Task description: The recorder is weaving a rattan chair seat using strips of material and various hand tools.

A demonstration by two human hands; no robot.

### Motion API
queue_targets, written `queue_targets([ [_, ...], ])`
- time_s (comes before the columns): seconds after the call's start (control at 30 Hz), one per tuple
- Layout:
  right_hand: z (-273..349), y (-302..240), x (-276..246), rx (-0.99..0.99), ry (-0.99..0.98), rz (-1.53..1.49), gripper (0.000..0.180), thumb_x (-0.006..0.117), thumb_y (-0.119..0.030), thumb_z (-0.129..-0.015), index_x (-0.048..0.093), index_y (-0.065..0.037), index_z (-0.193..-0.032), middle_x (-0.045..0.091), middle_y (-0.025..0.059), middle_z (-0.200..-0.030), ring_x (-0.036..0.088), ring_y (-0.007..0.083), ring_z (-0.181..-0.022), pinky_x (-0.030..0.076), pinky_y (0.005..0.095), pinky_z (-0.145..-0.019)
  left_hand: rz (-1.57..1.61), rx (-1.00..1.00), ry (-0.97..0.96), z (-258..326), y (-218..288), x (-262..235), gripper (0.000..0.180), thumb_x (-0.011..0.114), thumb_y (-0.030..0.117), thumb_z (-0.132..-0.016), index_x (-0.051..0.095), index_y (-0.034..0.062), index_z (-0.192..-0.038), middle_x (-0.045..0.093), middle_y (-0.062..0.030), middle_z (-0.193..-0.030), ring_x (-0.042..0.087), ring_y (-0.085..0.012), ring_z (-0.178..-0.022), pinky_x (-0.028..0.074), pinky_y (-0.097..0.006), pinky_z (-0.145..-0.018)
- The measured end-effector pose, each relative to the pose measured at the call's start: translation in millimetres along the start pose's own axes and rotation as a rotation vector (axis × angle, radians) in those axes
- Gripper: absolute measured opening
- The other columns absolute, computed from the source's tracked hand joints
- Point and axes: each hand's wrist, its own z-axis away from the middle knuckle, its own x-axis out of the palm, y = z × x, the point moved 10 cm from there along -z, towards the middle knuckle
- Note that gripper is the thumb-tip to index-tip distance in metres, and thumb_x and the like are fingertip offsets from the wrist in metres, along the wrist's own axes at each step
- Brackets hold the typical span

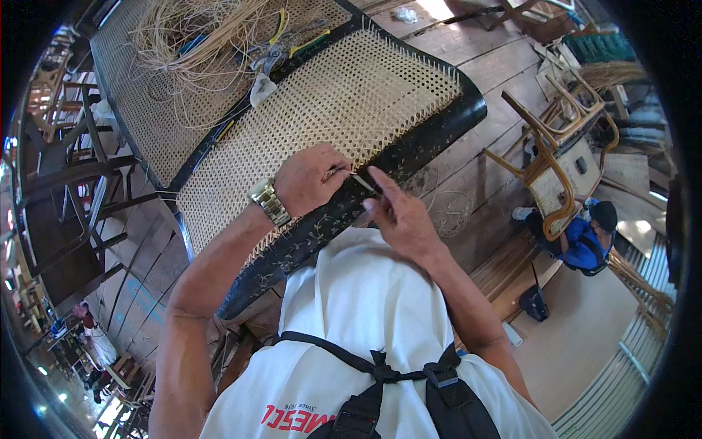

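Note:
A woven cane panel (292, 139) in a black frame (409, 157) lies across in front of me. Pale cane strand ends bristle along its far edge. My left hand (314, 178), with a gold watch (270, 203) on its wrist, rests at the panel's near edge, fingers closed in a pinch; what they pinch is too small to make out. Just right of it, over the black frame, my right hand (404, 223) has its fingers curled around a thin pale strip (365, 183). The strip's upper end reaches the left fingertips. Whether it is cane or a blade, I cannot tell.
A second cane panel (142, 121) adjoins at the far left. On it lie a bundle of loose cane strands (194, 44) and yellow-handled pliers (276, 53). Chair frames (556, 168) and a person in blue (587, 240) are at the right. Dark furniture (69, 190) stands left.

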Motion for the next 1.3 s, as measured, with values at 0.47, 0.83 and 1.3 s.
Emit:
queue_targets([
  [0.47,47,74,-91,0.254,0.403,0.055,0.049,0.061,-0.034,-0.102,0.053,-0.005,-0.141,0.047,0.0018,-0.069,0.045,0.0105,-0.065,0.042,0.0285,-0.060,-0.368,-0.018,-0.351,-17,15,24,0.015,0.063,0.015,-0.086,0.066,0.0049,-0.097,0.062,-0.0105,-0.087,0.066,-0.0298,-0.082,0.056,-0.040,-0.070],
  [0.83,51,78,-71,0.250,0.349,0.000,0.047,0.063,-0.030,-0.101,0.053,-0.003,-0.139,0.053,0.0054,-0.068,0.050,0.0118,-0.062,0.045,0.0303,-0.056,-0.522,-0.091,-0.339,-8,5,47,0.011,0.057,0.010,-0.089,0.066,0.0041,-0.090,0.064,-0.0140,-0.089,0.069,-0.0308,-0.076,0.057,-0.044,-0.068],
  [1.3,60,100,-104,0.366,0.413,0.046,0.049,0.058,-0.039,-0.102,0.055,-0.006,-0.138,0.057,0.0049,-0.072,0.052,0.0117,-0.066,0.046,0.0308,-0.063,0.340,-0.615,-0.350,-14,-59,25,0.021,0.076,0.028,-0.074,0.071,0.0072,-0.076,0.069,-0.0013,-0.069,0.062,-0.0110,-0.060,0.050,-0.028,-0.059],
])
